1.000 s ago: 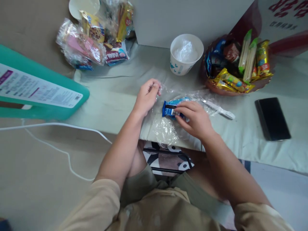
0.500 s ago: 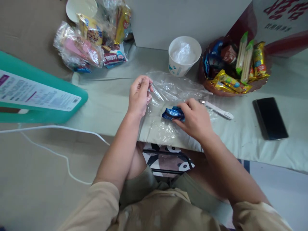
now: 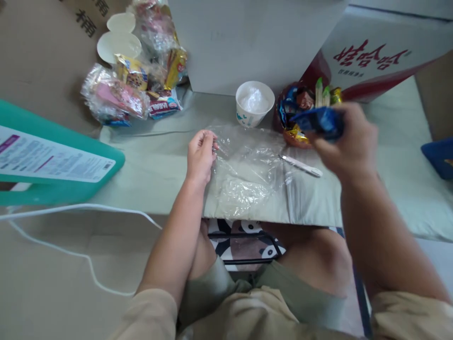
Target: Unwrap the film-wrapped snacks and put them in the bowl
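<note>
1. While my right hand (image 3: 348, 144) is lifted off the table, it's clamped around a small blue snack packet (image 3: 320, 121), held up in the air in front of the snack basket (image 3: 288, 137). The packet is motion-blurred, so I honestly can't read the wrapper or say whether it's opened.

2. My left hand (image 3: 201, 153) is down on the table, fingertips pinched on the left edge of a clear plastic bag (image 3: 247, 165). The bag lies flat and crinkled on the pale green cloth (image 3: 155, 160), and as far as I can see there's nothing inside it.

3. Where things stand, judging from this view only: packet is out of the bag and in hand, bag is pinned in place. What's left is getting the packet set down wherever it belongs; it isn't resting on anything yet.

4. Stuff around it: a white pen-like stick (image 3: 300, 165) lies just beside the bag's right edge. A white paper cup (image 3: 254, 104) with crumpled plastic in it stands behind the bag, near the basket, which is stuffed with yellow, green and blue wrapped snacks.

5. Further out: a pile of bagged snacks (image 3: 130, 89) at the far left corner, a teal board (image 3: 53, 160) with a printed label at the left, a white cable (image 3: 81, 210) running below it, and a red-and-white box (image 3: 375, 61) behind the basket.
</note>
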### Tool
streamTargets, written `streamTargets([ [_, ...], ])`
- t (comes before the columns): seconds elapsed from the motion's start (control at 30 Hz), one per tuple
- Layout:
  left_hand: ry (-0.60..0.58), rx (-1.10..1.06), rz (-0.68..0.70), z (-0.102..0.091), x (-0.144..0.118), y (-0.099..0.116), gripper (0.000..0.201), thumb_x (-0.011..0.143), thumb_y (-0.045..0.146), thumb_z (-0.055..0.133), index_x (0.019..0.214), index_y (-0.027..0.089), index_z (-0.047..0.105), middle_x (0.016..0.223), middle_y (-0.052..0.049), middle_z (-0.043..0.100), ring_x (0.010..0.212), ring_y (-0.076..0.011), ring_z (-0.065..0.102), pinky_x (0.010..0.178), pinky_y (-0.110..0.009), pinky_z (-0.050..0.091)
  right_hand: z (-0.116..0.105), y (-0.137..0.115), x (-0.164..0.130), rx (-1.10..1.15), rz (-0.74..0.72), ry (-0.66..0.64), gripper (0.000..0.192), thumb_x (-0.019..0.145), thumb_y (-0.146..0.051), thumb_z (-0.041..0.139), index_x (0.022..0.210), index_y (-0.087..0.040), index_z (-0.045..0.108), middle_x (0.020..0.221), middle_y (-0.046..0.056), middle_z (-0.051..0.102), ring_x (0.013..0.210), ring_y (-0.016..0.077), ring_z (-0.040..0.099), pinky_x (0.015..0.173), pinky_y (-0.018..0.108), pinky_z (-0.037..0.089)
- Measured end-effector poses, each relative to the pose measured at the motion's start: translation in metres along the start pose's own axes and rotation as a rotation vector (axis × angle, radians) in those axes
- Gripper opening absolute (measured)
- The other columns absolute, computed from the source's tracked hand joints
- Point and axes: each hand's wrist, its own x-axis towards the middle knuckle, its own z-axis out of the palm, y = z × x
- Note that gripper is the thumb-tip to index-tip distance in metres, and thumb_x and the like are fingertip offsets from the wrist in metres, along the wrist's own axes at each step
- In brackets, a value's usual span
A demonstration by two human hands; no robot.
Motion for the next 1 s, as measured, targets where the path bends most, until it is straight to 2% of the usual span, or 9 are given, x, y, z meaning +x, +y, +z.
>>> streamTargets([
  [0.13, -0.014, -0.011, -0.022, 0.002, 0.001, 0.002, 0.031, 0.096, 0.047, 0.062, 0.079, 0.022, 0.054, 0.065, 0.004, 0.049, 0.041, -0.0044, 0.029, 0.037, -0.020, 0.019, 0.009, 0.019, 0.068, -0.251, 0.023, -0.229, 0.070, 0.076, -0.045, 0.083, 0.136, -0.016, 0.062, 0.125, 0.019, 0.072, 0.109, 0.0322, 0.070, 0.082, 0.044, 0.044],
  [0.23, -0.022, -0.027, -0.035, 0.004, 0.002, 0.004, 0.030, 0.097, 0.044, 0.062, 0.079, 0.021, 0.054, 0.065, 0.004, 0.048, 0.042, -0.0042, 0.029, 0.037, -0.020, 0.020, 0.017, 0.027, 0.079, -0.326, -0.055, -0.353, 0.088, 0.075, -0.061, 0.078, 0.146, -0.014, 0.056, 0.139, 0.023, 0.065, 0.120, 0.0342, 0.066, 0.081, 0.044, 0.040],
  [0.43, -0.022, -0.058, -0.098, 0.009, 0.003, 0.009, 0.026, 0.096, 0.036, 0.062, 0.077, 0.021, 0.054, 0.064, 0.004, 0.049, 0.041, -0.0041, 0.028, 0.037, -0.020, 0.019, 0.033, 0.028, 0.063, -0.276, -0.057, -0.347, 0.049, 0.086, -0.030, 0.076, 0.133, -0.018, 0.068, 0.124, 0.021, 0.074, 0.105, 0.0313, 0.070, 0.077, 0.042, 0.043],
  [0.6, -0.027, -0.040, -0.101, 0.015, 0.002, 0.007, 0.026, 0.096, 0.035, 0.063, 0.075, 0.020, 0.055, 0.063, 0.003, 0.051, 0.042, -0.0044, 0.031, 0.037, -0.019, 0.020, 0.050, 0.024, 0.091, -0.314, -0.032, -0.466, 0.048, 0.093, -0.038, 0.062, 0.127, -0.004, 0.065, 0.125, 0.023, 0.070, 0.118, 0.0315, 0.065, 0.089, 0.043, 0.044],
  [0.7, -0.039, -0.008, -0.086, 0.015, 0.002, 0.006, 0.027, 0.094, 0.036, 0.064, 0.073, 0.020, 0.056, 0.061, 0.003, 0.051, 0.043, -0.0051, 0.033, 0.038, -0.019, 0.024, 0.041, 0.017, 0.099, -0.354, -0.034, -0.473, 0.060, 0.090, -0.045, 0.063, 0.130, -0.001, 0.061, 0.125, 0.025, 0.068, 0.119, 0.0353, 0.064, 0.087, 0.047, 0.043],
  [0.8, -0.038, 0.044, -0.096, 0.011, 0.005, 0.005, 0.024, 0.092, 0.029, 0.064, 0.071, 0.020, 0.059, 0.059, 0.004, 0.051, 0.043, -0.0058, 0.034, 0.039, -0.019, 0.025, 0.018, 0.002, 0.069, -0.301, -0.093, -0.197, 0.059, 0.081, -0.044, 0.074, 0.126, -0.008, 0.062, 0.123, 0.023, 0.068, 0.115, 0.0372, 0.065, 0.090, 0.051, 0.045],
  [0.87, -0.037, 0.101, -0.079, 0.007, 0.007, 0.005, 0.022, 0.090, 0.022, 0.064, 0.068, 0.019, 0.061, 0.059, 0.003, 0.052, 0.045, -0.0064, 0.037, 0.040, -0.019, 0.027, 0.008, -0.009, 0.029, -0.071, -0.203, 0.042, 0.029, 0.085, -0.029, 0.065, 0.111, -0.016, 0.063, 0.104, 0.015, 0.072, 0.098, 0.0283, 0.069, 0.087, 0.046, 0.050],
  [0.93, -0.050, 0.154, -0.021, 0.002, 0.009, 0.005, 0.020, 0.087, 0.020, 0.066, 0.067, 0.019, 0.063, 0.060, 0.002, 0.054, 0.050, -0.0076, 0.043, 0.043, -0.019, 0.031, 0.012, -0.017, -0.015, 0.161, -0.346, 0.015, 0.016, 0.088, -0.027, 0.060, 0.103, -0.022, 0.062, 0.094, 0.010, 0.073, 0.089, 0.0259, 0.070, 0.082, 0.044, 0.054],
  [1.0, -0.094, 0.192, 0.075, -0.004, 0.008, 0.006, 0.017, 0.087, 0.024, 0.069, 0.071, 0.020, 0.066, 0.062, 0.001, 0.057, 0.056, -0.0095, 0.050, 0.046, -0.020, 0.034, 0.028, -0.019, -0.050, 0.205, -0.353, -0.041, 0.040, 0.085, -0.038, 0.067, 0.122, -0.022, 0.060, 0.116, 0.014, 0.071, 0.109, 0.0334, 0.068, 0.094, 0.051, 0.054],
])
